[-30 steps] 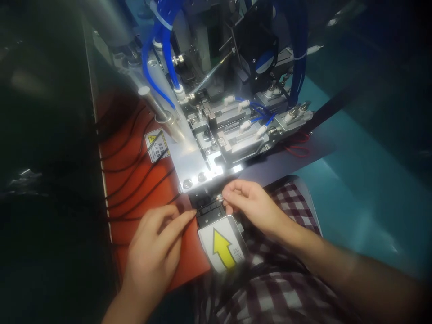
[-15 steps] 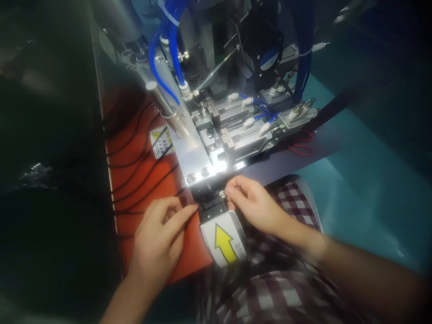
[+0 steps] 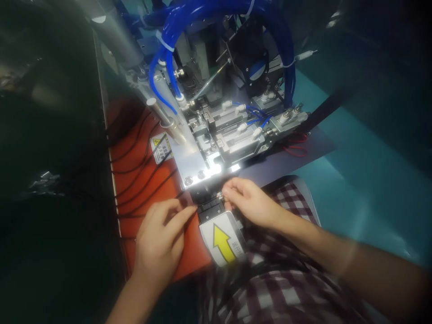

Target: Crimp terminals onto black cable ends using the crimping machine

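My left hand (image 3: pixel 161 240) is closed in a pinch at the left end of a black slotted fixture (image 3: pixel 208 209). What lies between its fingertips is hidden. At the fixture's right side, my right hand (image 3: pixel 251 200) pinches a small shiny metal piece (image 3: pixel 220 195), too small to name surely. Several thin black cables (image 3: pixel 135 182) cross the orange surface towards my left hand. Just in front of the fixture is a white plate (image 3: pixel 205 231) bearing a yellow arrow (image 3: pixel 221 240). The machine's bright metal plate (image 3: pixel 191 159) overhangs the fixture's far side.
Beyond the hands stands a machine with pneumatic cylinders (image 3: pixel 241 144), blue air hoses (image 3: pixel 232 6) and a metal post (image 3: pixel 162 112). A warning label (image 3: pixel 161 147) is stuck on the orange surface (image 3: pixel 148 180). Checked cloth (image 3: pixel 270 297) covers the lap below.
The view has shifted slightly, so more of the blue hoses shows at the top. Both hands keep nearly the same pose at the fixture.
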Action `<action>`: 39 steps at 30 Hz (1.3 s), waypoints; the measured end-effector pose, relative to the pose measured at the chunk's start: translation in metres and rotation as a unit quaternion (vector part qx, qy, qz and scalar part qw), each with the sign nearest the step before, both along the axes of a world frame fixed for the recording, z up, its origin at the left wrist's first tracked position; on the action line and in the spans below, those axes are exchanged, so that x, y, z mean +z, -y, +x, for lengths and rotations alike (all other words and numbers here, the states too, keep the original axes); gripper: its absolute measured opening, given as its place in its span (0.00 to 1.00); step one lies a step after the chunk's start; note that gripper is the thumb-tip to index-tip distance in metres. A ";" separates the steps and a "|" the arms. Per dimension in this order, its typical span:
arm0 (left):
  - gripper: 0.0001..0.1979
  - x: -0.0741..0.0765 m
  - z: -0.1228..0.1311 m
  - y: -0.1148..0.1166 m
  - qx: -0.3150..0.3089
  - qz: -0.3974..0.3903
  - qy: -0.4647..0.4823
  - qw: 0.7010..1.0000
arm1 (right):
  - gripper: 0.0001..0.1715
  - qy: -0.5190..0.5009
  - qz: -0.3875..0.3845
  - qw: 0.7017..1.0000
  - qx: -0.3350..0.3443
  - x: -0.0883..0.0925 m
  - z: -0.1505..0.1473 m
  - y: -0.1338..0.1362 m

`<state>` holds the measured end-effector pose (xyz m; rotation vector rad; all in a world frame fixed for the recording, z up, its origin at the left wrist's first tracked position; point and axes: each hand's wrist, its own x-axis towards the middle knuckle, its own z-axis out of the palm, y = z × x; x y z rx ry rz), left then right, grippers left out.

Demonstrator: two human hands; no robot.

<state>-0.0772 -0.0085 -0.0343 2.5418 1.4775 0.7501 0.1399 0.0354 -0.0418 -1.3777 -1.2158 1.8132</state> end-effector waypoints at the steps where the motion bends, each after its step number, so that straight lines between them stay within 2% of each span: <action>1: 0.16 0.000 0.001 0.000 0.005 0.013 -0.011 1.000 | 0.11 0.002 -0.004 1.000 0.000 0.000 0.000 0.000; 7: 0.16 0.007 0.010 0.001 0.010 0.033 -0.078 0.996 | 0.11 -0.055 -0.026 0.998 0.002 0.000 0.004 -0.004; 11: 0.22 0.012 0.022 -0.007 -0.050 0.023 -0.112 0.992 | 0.10 -0.077 -0.025 0.997 0.003 -0.003 0.006 -0.005; 17: 0.18 0.016 0.028 -0.024 -0.099 0.025 -0.117 0.988 | 0.10 -0.100 -0.048 0.994 -0.013 -0.004 0.005 -0.005; 23: 0.18 0.022 0.030 -0.023 -0.091 0.001 -0.151 0.984 | 0.09 -0.117 -0.049 0.992 -0.018 -0.006 0.005 -0.005; 26: 0.18 0.021 0.031 -0.022 -0.079 0.011 -0.167 0.983 | 0.09 -0.115 -0.043 0.992 -0.013 -0.005 0.006 -0.004; 30: 0.17 0.017 0.032 -0.021 -0.076 0.028 -0.163 0.983 | 0.15 -0.081 -0.026 0.996 -0.009 -0.002 0.007 -0.002; 35: 0.17 0.016 0.033 -0.020 -0.070 0.033 -0.159 0.984 | 0.07 -0.026 0.025 0.999 -0.020 -0.003 0.006 0.002; 39: 0.18 0.016 0.034 -0.020 -0.070 0.017 -0.162 0.984 | 0.06 0.007 0.038 0.999 0.006 -0.002 0.004 0.003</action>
